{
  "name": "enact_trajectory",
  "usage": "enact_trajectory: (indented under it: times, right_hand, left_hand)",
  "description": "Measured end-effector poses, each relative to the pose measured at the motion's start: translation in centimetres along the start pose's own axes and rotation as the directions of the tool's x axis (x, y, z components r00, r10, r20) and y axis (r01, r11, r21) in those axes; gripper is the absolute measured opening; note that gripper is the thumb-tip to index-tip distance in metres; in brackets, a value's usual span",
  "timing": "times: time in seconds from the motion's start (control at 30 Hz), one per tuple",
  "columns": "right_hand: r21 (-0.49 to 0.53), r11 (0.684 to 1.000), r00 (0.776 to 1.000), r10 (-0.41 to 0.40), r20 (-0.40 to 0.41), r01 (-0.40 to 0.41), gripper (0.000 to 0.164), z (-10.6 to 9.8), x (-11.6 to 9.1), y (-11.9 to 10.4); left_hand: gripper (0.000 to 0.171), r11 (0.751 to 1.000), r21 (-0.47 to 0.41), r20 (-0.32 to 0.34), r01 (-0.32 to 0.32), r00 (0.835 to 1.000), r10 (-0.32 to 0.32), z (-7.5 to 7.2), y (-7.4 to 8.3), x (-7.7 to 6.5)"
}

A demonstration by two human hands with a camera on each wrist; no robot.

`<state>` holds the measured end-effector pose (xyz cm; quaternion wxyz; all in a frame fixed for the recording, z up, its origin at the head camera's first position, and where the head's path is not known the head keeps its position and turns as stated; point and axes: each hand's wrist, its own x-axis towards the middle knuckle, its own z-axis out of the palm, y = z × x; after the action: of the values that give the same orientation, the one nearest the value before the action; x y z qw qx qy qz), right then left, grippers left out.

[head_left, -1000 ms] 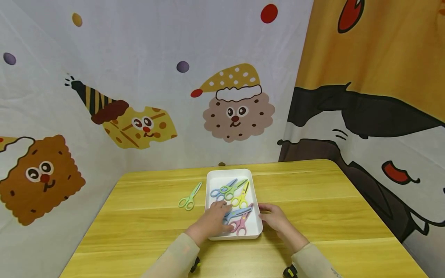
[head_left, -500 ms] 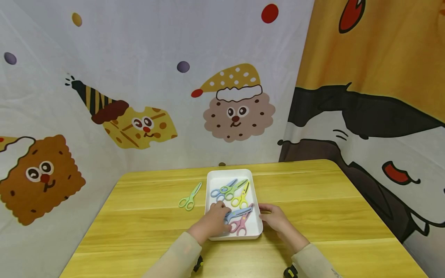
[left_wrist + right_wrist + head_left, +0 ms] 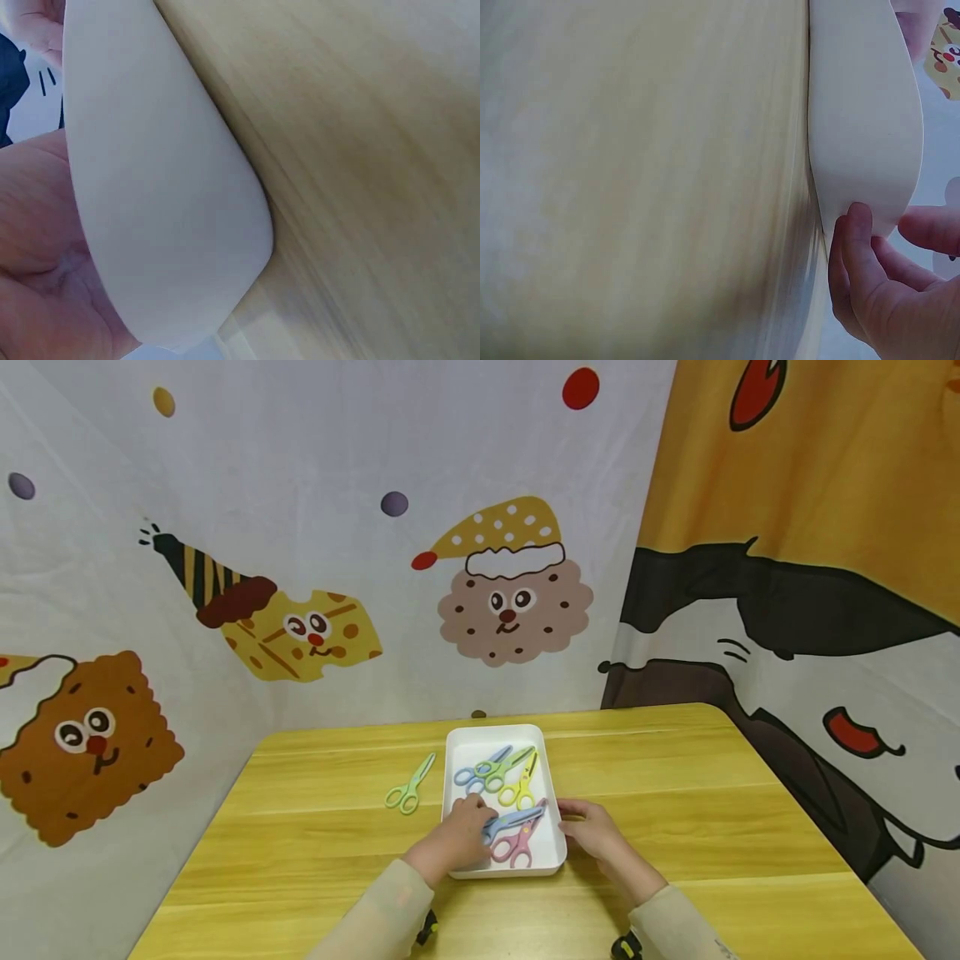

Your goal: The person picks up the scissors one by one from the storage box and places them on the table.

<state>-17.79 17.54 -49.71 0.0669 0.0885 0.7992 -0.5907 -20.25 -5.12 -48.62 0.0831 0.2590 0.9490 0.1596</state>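
A white tray [image 3: 555, 852] stands on the table with several pairs of children's scissors inside. My left hand [image 3: 457, 833] reaches over its left side, fingers curled over the handles of a pair of blue scissors [image 3: 513, 821]; those handles are mostly hidden. Partly under these lie pink scissors [image 3: 519, 843], close to the left thumb. Farther back in the tray are yellow scissors [image 3: 519, 789], green scissors [image 3: 501, 770] and another blue pair [image 3: 472, 775]. My right hand [image 3: 592, 833] holds the tray's right side, fingertips on the outer wall [image 3: 859, 165] and thumb near the rim.
Left of the tray, another pair of green scissors [image 3: 408, 787] lies on the wooden table [image 3: 712, 810]. A cloth printed with cartoon food [image 3: 330, 485] hangs behind the table. Bands are worn on both wrists.
The left thumb has drawn in from beside the pink scissors and the left fingers have curled more around the blue pair. The pink handle has shifted slightly left. The right hand stays put.
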Motion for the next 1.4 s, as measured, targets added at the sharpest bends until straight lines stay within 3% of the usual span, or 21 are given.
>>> enact_trajectory:
  times: [0.33, 0.67, 1.03, 1.4]
  right_hand:
    - [0.031, 1.0, 1.0, 0.006, -0.001, -0.006, 0.039, 0.08, 0.09, 0.22]
    - [0.013, 1.0, 1.0, 0.007, 0.001, -0.007, 0.04, 0.07, 0.18, 0.21]
    - [0.002, 1.0, 1.0, 0.023, -0.001, -0.023, 0.04, 0.11, 0.17, 0.21]
    - [-0.006, 1.0, 1.0, 0.004, -0.007, -0.004, 0.039, 0.12, 0.14, 0.24]
  left_hand:
    - [0.049, 0.999, -0.032, -0.049, -0.007, 0.999, 0.006, 0.27, -0.18, 0.02]
    - [0.05, 0.999, -0.028, -0.091, 0.032, 0.995, -0.034, 0.46, -0.18, 0.14]
    - [0.053, 0.99, -0.05, -0.118, 0.13, 0.984, -0.135, 0.77, -0.05, 0.4]
    - [0.059, 0.984, -0.12, -0.154, 0.134, 0.976, -0.152, 0.22, -0.11, 0.64]
